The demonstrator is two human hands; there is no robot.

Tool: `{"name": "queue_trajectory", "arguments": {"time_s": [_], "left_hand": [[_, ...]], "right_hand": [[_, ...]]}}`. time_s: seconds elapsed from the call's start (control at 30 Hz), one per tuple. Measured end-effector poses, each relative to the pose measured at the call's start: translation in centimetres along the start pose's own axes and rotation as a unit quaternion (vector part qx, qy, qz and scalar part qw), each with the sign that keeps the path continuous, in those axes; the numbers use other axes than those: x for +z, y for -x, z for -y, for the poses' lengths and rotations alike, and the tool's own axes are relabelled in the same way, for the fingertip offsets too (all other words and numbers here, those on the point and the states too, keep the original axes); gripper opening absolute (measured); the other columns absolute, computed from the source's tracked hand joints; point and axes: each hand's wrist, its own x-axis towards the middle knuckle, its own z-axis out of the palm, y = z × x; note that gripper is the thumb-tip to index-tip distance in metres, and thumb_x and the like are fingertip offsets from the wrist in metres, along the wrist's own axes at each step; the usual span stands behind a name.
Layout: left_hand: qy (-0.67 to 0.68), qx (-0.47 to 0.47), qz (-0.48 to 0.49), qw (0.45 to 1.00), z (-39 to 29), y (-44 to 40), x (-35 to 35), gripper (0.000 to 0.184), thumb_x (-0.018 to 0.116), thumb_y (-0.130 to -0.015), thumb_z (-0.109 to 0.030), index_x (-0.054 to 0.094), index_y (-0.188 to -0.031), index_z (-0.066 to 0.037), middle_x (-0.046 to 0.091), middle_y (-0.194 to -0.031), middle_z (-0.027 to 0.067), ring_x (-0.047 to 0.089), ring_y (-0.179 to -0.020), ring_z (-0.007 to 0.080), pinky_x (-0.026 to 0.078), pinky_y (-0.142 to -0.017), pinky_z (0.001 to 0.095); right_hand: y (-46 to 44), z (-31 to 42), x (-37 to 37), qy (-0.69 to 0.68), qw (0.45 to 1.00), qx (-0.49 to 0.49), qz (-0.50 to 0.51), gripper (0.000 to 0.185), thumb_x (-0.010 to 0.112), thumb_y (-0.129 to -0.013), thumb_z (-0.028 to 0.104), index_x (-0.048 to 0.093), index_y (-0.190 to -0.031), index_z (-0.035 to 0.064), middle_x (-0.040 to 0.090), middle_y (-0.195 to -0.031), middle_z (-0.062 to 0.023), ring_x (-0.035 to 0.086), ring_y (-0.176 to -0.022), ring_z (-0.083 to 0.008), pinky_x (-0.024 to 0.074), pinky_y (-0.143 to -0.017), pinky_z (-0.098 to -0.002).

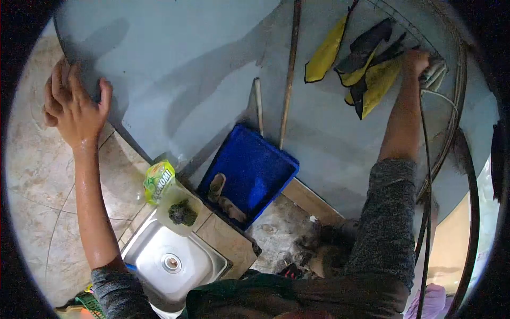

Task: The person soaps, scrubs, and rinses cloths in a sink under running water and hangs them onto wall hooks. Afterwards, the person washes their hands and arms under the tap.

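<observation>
High on the right, my right hand [417,61] is closed at the edge of a yellow cloth with black trim [383,80], which hangs in folds against the grey wall [212,80]. Its fingertips are partly hidden. A pale folded cloth [436,74] hangs just right of that hand, and a second yellow cloth [324,56] hangs farther left. My left hand [78,109] is raised at the far left with fingers apart and slightly bent, holding nothing. It is nearest to the tiled surface and the grey wall's edge; whether it touches them I cannot tell.
Below is a steel sink [151,252]. A clear tub [194,220] holding a dark scouring pad and a green pouch [159,181] stand by its rim. A blue tray [265,170] with slippers [216,187] lies beyond. Poles [289,74] lean nearby; dark hoses [454,127] hang right.
</observation>
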Motion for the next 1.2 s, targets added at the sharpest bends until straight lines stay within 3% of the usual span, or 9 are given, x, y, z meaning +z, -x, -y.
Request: {"name": "queue_trajectory", "arguments": {"time_s": [0.2, 0.4, 0.53, 0.6, 0.67, 0.73, 0.9, 1.03, 1.2], "left_hand": [[0.033, 0.018, 0.057, 0.998, -0.4, -0.6, -1.3, 0.051, 0.058, -0.075, -0.048, 0.055, -0.117, -0.019, 0.044, -0.136, 0.0043, 0.035, -0.127, 0.0227, 0.024, -0.098, 0.0404], [0.383, -0.003, 0.082, 0.920, 0.9, 1.3, -5.9, 0.045, 0.063, -0.078, -0.028, 0.052, -0.117, -0.009, 0.046, -0.130, 0.0114, 0.040, -0.124, 0.0291, 0.028, -0.100, 0.0469], [0.571, -0.326, 0.162, 0.736, 1.7, 15.3, -18.1, 0.021, 0.055, -0.080, 0.001, 0.055, -0.102, -0.001, 0.063, -0.098, 0.0133, 0.059, -0.090, 0.0254, 0.043, -0.086, 0.0327], [0.522, -0.396, 0.184, 0.733, 3.5, 25.9, -24.8, 0.012, 0.052, -0.085, 0.001, 0.053, -0.096, -0.002, 0.063, -0.096, 0.0123, 0.059, -0.085, 0.0216, 0.044, -0.080, 0.0314], [0.425, -0.648, 0.257, 0.577, 4.6, 31.7, -31.8, 0.011, 0.047, -0.089, -0.002, 0.050, -0.099, -0.004, 0.056, -0.100, 0.0080, 0.055, -0.096, 0.0191, 0.044, -0.084, 0.0330], [0.345, -0.655, 0.300, 0.601, 6.4, 38.6, -35.8, 0.011, 0.049, -0.090, -0.004, 0.049, -0.101, -0.004, 0.055, -0.100, 0.0080, 0.056, -0.096, 0.0186, 0.046, -0.082, 0.0335], [0.248, -0.635, 0.475, 0.557, 9.5, 50.5, -36.6, 0.024, 0.055, -0.088, -0.016, 0.049, -0.105, -0.001, 0.064, -0.093, 0.0171, 0.063, -0.087, 0.0290, 0.049, -0.076, 0.0399], [0.309, -0.186, 0.756, 0.546, 9.4, 60.4, -28.6, 0.027, 0.052, -0.086, -0.021, 0.061, -0.097, 0.002, 0.064, -0.093, 0.0216, 0.063, -0.086, 0.0375, 0.049, -0.078, 0.0460], [0.268, -0.317, 0.720, 0.557, 5.9, 58.9, -17.8, 0.024, 0.049, -0.086, -0.018, 0.064, -0.090, 0.001, 0.064, -0.094, 0.0199, 0.063, -0.087, 0.0361, 0.050, -0.079, 0.0433]], "right_hand": [[25.4, 12.5, -11.8, -0.212, 0.961, -0.040, -0.171, 0.047, 0.065, -0.075, 0.016, 0.047, -0.112, -0.0062, 0.049, -0.109, -0.0251, 0.044, -0.108, -0.0418, 0.0356, -0.092, -0.0513], [57.7, 22.4, -29.7, -0.597, 0.755, -0.103, 0.251, 0.022, 0.062, -0.078, 0.005, 0.059, -0.100, 0.0040, 0.058, -0.098, -0.0140, 0.052, -0.099, -0.0320, 0.0386, -0.090, -0.0415], [67.6, 23.1, -39.1, -0.706, 0.504, -0.084, 0.490, 0.013, 0.058, -0.084, 0.007, 0.060, -0.095, 0.0010, 0.060, -0.090, -0.0118, 0.057, -0.075, -0.0200, 0.0459, -0.066, -0.0297], [70.3, 23.7, -42.6, -0.665, 0.446, -0.103, 0.590, 0.012, 0.057, -0.085, 0.007, 0.060, -0.095, 0.0017, 0.063, -0.088, -0.0113, 0.060, -0.074, -0.0233, 0.0481, -0.067, -0.0333], [70.3, 25.3, -46.9, -0.666, 0.404, -0.123, 0.615, 0.012, 0.057, -0.085, 0.006, 0.060, -0.096, 0.0013, 0.063, -0.088, -0.0116, 0.060, -0.071, -0.0242, 0.0483, -0.066, -0.0328], [71.2, 27.7, -49.8, -0.700, 0.354, -0.190, 0.590, 0.018, 0.059, -0.085, 0.009, 0.059, -0.101, 0.0004, 0.061, -0.090, -0.0115, 0.060, -0.078, -0.0210, 0.0479, -0.067, -0.0318], [74.8, 35.4, -55.9, -0.719, 0.424, -0.180, 0.521, 0.041, 0.068, -0.082, 0.018, 0.056, -0.117, 0.0003, 0.057, -0.093, -0.0111, 0.057, -0.084, -0.0168, 0.0474, -0.065, -0.0276], [75.7, 38.7, -54.8, -0.685, 0.441, -0.220, 0.536, 0.040, 0.069, -0.082, 0.018, 0.059, -0.117, 0.0024, 0.060, -0.087, -0.0097, 0.057, -0.070, -0.0156, 0.0479, -0.065, -0.0269], [73.3, 39.1, -53.4, -0.666, 0.408, -0.347, 0.520, 0.033, 0.060, -0.089, 0.017, 0.059, -0.120, 0.0046, 0.063, -0.097, -0.0116, 0.060, -0.078, -0.0152, 0.0475, -0.070, -0.0267]]}}
